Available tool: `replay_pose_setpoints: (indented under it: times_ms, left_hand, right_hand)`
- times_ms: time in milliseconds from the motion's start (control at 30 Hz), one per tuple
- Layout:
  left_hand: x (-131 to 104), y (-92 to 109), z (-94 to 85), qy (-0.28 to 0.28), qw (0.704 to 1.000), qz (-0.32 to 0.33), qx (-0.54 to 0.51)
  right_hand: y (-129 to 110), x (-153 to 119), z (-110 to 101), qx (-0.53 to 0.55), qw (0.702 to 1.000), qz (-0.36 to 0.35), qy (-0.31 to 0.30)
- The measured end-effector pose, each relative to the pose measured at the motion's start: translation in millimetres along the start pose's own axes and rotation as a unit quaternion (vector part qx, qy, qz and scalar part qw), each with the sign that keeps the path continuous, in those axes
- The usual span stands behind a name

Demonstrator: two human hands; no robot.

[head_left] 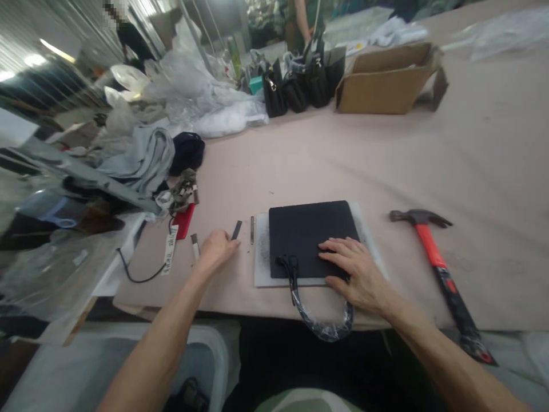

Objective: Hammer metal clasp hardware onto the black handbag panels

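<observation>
A flat black panel (313, 229) lies on a pale slab (262, 269) at the table's front edge. My right hand (354, 266) rests on the panel's right side, its fingers spread. A plastic-wrapped black handle (319, 328) loops from the panel over the table edge and passes beneath that hand. Left of the slab, my left hand (217, 247) is closed at the lower end of a small dark strip (237, 230). Between that strip and the slab stands a thin metal tool (252, 230), lying flat. A second small strip (195, 246) is left of my left hand.
A hammer (433, 252) with a red and black handle lies at the right. A cardboard box (381, 83), black bags (295, 86) and plastic wrapping (231, 117) are at the back. A white bin (217, 349) is below left. People stand far back.
</observation>
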State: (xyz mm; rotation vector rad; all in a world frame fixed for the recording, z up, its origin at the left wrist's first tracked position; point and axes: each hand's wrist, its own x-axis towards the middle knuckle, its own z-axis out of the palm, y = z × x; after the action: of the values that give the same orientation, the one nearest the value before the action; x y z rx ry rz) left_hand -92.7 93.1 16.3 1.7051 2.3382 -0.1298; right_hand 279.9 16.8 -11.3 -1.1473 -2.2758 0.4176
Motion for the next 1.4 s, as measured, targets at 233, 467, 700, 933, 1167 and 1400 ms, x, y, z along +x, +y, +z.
replay_pose_setpoints:
  times_ms: [233,467,700,933,1167,1400]
  left_hand:
    - [16,-2,-13.1,-0.111,0.988,-0.01,-0.103]
    - [-6,-8,-7.0,-0.151,0.815,-0.005,-0.559]
    - [-47,57,2.7,-0.199,0.631,0.065,-0.747]
    - [-70,109,19.7,-0.185,0.65,0.134,-0.725]
    - [-86,115,31.0,-0.083,0.77,0.279,-0.567]
    - [-88,109,38.5,-0.03,0.781,0.32,-0.535]
  right_hand:
    - [-4,0,-2,0.014,1.0,0.012,0.0]
    - [-2,-2,-1,0.027,0.999,0.003,0.033]
    - [-1,-2,0,0.015,1.0,0.001,0.027]
    - [0,-2,1,0.007,1.0,0.003,0.016]
    - [0,-1,1,0.007,1.0,-0.003,0.025]
    - [0,-3,2,0.013,1.0,0.01,0.018]
